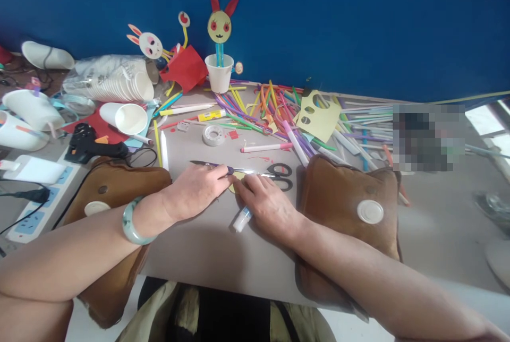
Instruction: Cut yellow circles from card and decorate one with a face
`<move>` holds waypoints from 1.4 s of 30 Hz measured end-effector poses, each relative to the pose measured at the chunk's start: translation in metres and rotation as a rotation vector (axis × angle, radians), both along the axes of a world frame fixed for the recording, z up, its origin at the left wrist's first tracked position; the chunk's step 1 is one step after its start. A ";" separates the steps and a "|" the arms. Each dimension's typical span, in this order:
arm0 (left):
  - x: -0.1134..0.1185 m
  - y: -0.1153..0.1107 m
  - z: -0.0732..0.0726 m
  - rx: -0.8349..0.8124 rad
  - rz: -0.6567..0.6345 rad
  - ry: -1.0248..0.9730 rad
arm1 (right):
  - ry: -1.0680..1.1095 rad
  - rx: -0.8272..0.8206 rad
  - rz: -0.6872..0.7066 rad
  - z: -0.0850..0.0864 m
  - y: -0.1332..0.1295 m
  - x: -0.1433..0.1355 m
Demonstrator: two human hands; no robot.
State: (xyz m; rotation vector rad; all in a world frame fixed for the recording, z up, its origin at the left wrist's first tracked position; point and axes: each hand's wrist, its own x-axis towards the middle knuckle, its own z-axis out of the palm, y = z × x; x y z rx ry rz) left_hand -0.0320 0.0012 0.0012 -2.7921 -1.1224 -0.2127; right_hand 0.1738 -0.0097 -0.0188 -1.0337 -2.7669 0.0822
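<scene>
My left hand (198, 189) rests low over the table with its fingers closed round a dark slim tool (230, 170), perhaps a pen or knife. My right hand (268, 203) lies at a small pale yellow paper piece (236, 182), fingertips on its right side; the piece is partly hidden between the hands. Under my right hand a white glue tube (242, 220) sticks out toward the table's front edge. Just beyond the fingers lie scissors (281, 170) with dark handles, pointing left.
Brown cushions (350, 204) lie under both forearms. Behind are a tape roll (213, 135), markers (266, 147), many coloured straws, a holed yellow sheet (319, 116) and a rabbit-face cup (219, 74). A black glue gun (93, 143) and power strip (40, 206) are left.
</scene>
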 end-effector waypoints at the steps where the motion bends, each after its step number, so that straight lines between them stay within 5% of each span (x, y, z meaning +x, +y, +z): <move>1: 0.000 0.000 0.001 0.001 -0.006 0.013 | 0.000 0.004 0.003 0.000 0.000 0.000; 11: 0.000 0.000 0.005 -0.131 0.031 0.127 | 0.015 0.024 0.021 -0.001 0.000 0.001; 42: 0.000 0.003 0.002 -0.172 0.027 0.006 | 0.042 0.082 0.008 -0.005 -0.001 0.001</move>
